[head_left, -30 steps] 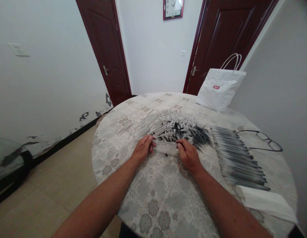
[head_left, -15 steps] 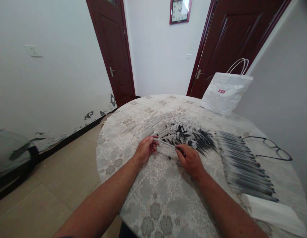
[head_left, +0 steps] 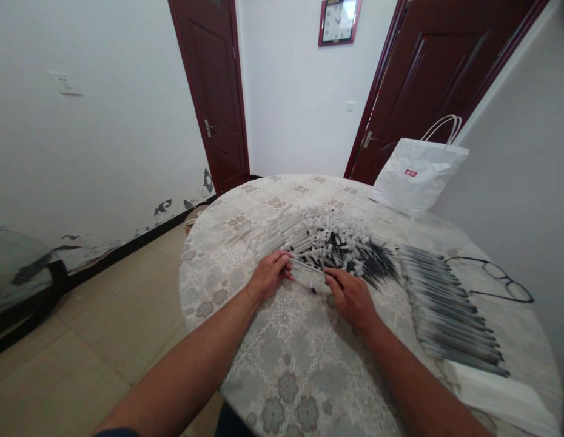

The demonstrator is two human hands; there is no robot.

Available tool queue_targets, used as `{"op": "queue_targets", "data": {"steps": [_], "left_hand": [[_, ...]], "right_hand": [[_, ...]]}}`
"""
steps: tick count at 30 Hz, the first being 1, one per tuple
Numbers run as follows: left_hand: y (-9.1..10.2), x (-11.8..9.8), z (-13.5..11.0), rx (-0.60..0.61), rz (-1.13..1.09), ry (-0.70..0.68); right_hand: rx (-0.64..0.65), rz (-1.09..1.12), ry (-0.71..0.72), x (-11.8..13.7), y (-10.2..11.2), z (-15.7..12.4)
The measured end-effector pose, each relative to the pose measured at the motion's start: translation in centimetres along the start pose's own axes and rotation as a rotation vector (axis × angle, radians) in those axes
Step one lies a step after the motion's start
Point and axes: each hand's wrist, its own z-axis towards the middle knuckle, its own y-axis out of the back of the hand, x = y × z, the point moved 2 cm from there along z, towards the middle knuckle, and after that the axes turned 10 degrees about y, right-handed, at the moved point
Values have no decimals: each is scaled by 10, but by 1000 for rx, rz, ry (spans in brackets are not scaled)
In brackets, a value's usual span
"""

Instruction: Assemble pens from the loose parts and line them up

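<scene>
Between my two hands a thin pale pen barrel [head_left: 308, 266] is stretched a little above the tablecloth. My left hand [head_left: 269, 276] pinches its left end, and the fingers of my right hand [head_left: 352, 296] are closed on its right end. Just beyond the hands lies a pile of white pen tubes [head_left: 284, 229], with short white pieces [head_left: 339, 227] and thin black pen parts [head_left: 377, 260] on its right side. One small black piece [head_left: 314, 291] rests on the cloth between the hands.
Many grey-black pens [head_left: 450, 309] lie in a row at the right. Beside them are eyeglasses [head_left: 509, 285] and a white flat packet [head_left: 500, 391]. A white paper bag [head_left: 418, 176] stands at the back right of the round table [head_left: 282, 370].
The view has shifted slightly. Both hands keep hold of the pen barrel in nearly the same place, and the dark tip by my left fingers no longer shows.
</scene>
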Motion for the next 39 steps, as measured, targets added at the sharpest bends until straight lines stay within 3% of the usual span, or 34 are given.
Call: {"op": "queue_targets", "data": {"steps": [4,9,12,15,19,23,26,29,32,36,39], "left_hand": [[0,1,0,-6,87,-9],[-1,1,0,-2,157,-12],[-2,-1,-1,3,185,-19],[-6,-4,-4,-33,266,-28],[-12,-12,-9,-38,484,-26],[-22,-16,-12,83,682,-18],[-27,-16,-14,81,754,-13],[-27,-17,-14,10,806,-15],[-24,-16,-11,-11,878,-34],[-21,-13,-8,-4,970,-59],[-22,-13,-8,-16,1019,-69]], "right_hand": [[70,128,-206,-4,4,0],[126,502,-490,-11,-3,-3],[153,624,-581,-13,-6,-2],[199,453,-459,-10,-2,1],[208,22,-61,4,6,7],[269,-199,69,13,8,12],[360,-326,91,16,16,17],[396,-469,16,9,43,21],[396,-571,-127,-12,89,16],[274,-644,-355,-52,156,-12],[240,-673,-535,-79,184,-39]]}}
